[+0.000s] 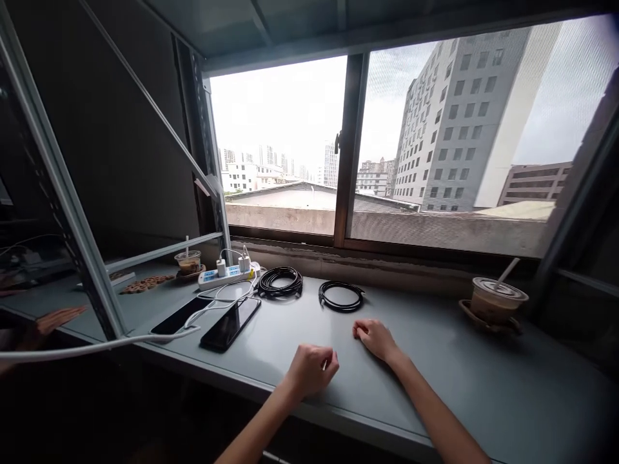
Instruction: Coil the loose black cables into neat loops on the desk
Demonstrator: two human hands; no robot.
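My left hand point(313, 370) rests near the front edge of the grey table point(435, 374), its fingers curled in a loose fist with nothing visible in them. Farther right and deeper on the table, my right hand point(372, 336) lies with its fingers folded; whether anything is under them is hidden. Just behind it is a small coil of black cable point(341, 308). A thicker black cable coil point(280, 293) sits to its left. Two dark phones, one nearer point(231, 325) and one farther left point(178, 316), lie left of my left hand.
White cables run over the phones from a power strip point(226, 276) with chargers. An iced drink point(498, 299) stands on a holder at right, another point(188, 261) at back left. Metal shelf posts point(72, 212) and another person's hand point(60, 318) are at left.
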